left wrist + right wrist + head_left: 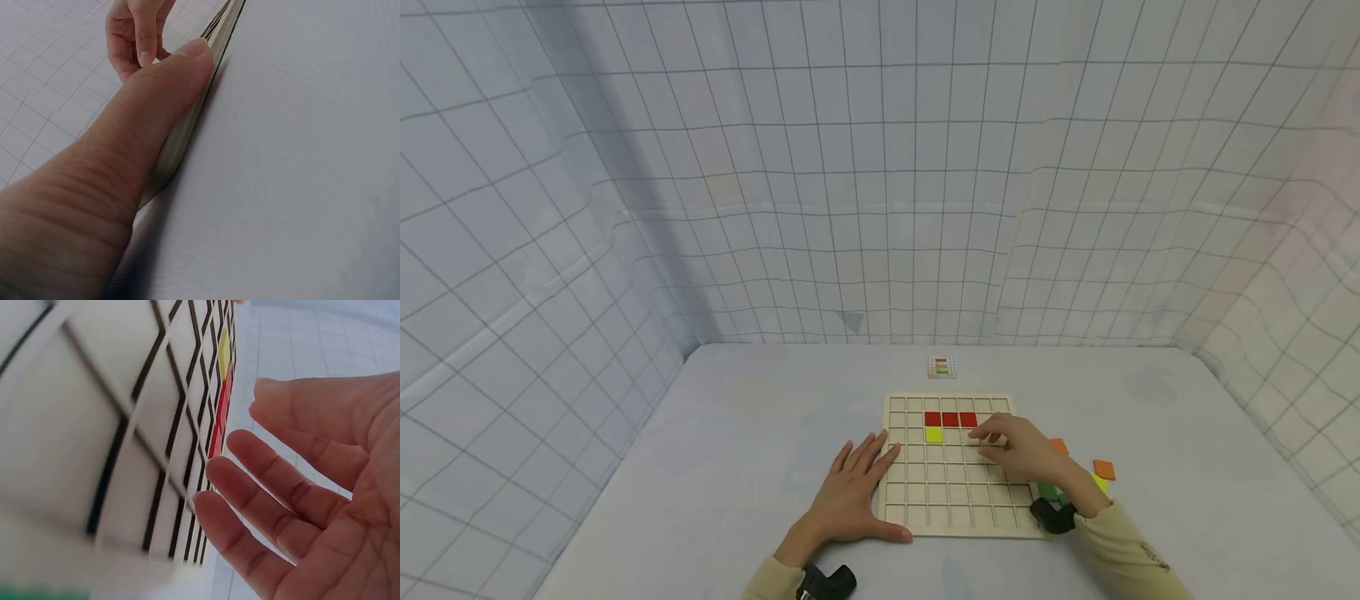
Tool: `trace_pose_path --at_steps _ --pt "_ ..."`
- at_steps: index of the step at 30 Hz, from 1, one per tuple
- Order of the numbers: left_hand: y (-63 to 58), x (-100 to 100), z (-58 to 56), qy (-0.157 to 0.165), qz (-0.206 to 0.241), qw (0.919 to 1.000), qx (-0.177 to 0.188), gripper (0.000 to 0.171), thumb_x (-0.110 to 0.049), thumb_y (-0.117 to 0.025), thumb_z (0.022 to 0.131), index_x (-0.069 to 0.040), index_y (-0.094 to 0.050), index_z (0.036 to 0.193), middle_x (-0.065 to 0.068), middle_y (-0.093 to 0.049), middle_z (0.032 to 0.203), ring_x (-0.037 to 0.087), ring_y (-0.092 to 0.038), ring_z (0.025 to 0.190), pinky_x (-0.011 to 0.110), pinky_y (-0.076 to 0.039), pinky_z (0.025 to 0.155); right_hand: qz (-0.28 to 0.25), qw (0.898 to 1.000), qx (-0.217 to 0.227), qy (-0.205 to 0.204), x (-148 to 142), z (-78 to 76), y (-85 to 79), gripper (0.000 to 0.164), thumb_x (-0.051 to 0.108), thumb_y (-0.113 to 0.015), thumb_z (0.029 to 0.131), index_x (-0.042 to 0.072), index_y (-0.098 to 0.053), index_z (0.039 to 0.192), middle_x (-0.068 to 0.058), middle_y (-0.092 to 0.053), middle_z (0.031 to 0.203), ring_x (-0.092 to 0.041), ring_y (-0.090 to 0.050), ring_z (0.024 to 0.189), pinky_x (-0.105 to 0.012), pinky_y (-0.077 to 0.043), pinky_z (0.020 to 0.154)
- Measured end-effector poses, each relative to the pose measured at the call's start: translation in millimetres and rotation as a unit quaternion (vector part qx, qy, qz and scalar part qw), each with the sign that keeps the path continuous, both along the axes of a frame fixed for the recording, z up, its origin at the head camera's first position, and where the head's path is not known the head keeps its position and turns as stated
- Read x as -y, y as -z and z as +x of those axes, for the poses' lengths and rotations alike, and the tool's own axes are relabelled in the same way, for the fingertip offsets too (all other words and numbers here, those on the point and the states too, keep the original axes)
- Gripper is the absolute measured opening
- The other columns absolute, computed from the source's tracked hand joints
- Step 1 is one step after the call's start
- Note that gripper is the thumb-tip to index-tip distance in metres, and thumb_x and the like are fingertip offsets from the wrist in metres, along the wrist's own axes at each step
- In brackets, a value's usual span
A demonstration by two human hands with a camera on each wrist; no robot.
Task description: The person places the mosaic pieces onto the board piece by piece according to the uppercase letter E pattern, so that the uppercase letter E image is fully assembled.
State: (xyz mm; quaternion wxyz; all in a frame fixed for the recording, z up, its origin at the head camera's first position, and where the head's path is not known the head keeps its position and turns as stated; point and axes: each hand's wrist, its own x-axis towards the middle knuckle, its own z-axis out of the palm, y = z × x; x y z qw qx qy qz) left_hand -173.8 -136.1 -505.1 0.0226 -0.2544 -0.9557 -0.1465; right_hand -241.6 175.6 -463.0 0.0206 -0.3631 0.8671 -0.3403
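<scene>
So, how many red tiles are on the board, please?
3, in the second row from the far side: left tile, middle tile, right tile; the right hand may hide others.

Pale gridded board [957, 472] lies flat | three red square tiles [950, 419] line up | yellow square tile [933, 435] sits in front of leftmost

On the worktop [737, 450], grid board [957, 495]; in its rear cells, four tiles [950, 419]; behind it, card [942, 367]; at its left edge, left hand [852, 497]; over its right half, right hand [1028, 452]; right of it, loose tiles [1104, 470].
</scene>
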Motion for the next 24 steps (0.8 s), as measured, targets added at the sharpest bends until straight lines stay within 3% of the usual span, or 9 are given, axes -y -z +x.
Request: trace_pose_path --at_steps 8,13,24 --pt "1.2 0 -0.4 0.000 0.003 1.0000 0.001 0.117 -0.087 -0.052 0.063 -0.019 -0.021 0.153 0.004 -0.010 0.158 0.021 -0.005 0.143 0.048 -0.004 0.112 0.009 0.996 -0.002 0.089 -34 6.0 -5.6 0.015 0.008 -0.069 0.086 0.005 -0.070 0.101 0.000 -0.062 0.096 -0.013 -0.053 0.078 -0.029 -0.046 0.060" --pt "0.9 0 -0.3 -0.002 0.001 1.0000 0.002 0.118 -0.088 -0.052 0.063 -0.019 -0.021 0.153 0.004 -0.010 0.158 0.021 -0.005 0.143 0.048 -0.003 0.112 0.038 0.991 0.026 0.129 -50 6.8 -10.1 0.017 0.007 -0.072 0.083 0.004 -0.070 0.099 -0.001 -0.058 0.090 -0.012 -0.048 0.071 -0.028 -0.043 0.056" --pt "1.7 1 0.1 0.002 0.004 1.0000 -0.006 0.117 -0.087 -0.051 0.064 -0.019 -0.021 0.153 0.003 -0.009 0.158 0.021 -0.005 0.143 0.048 -0.004 0.112 0.093 0.982 0.052 0.156 -65 4.9 -4.7 0.018 0.009 -0.078 0.076 0.007 -0.071 0.093 0.000 -0.053 0.085 -0.016 -0.043 0.072 -0.031 -0.039 0.063"
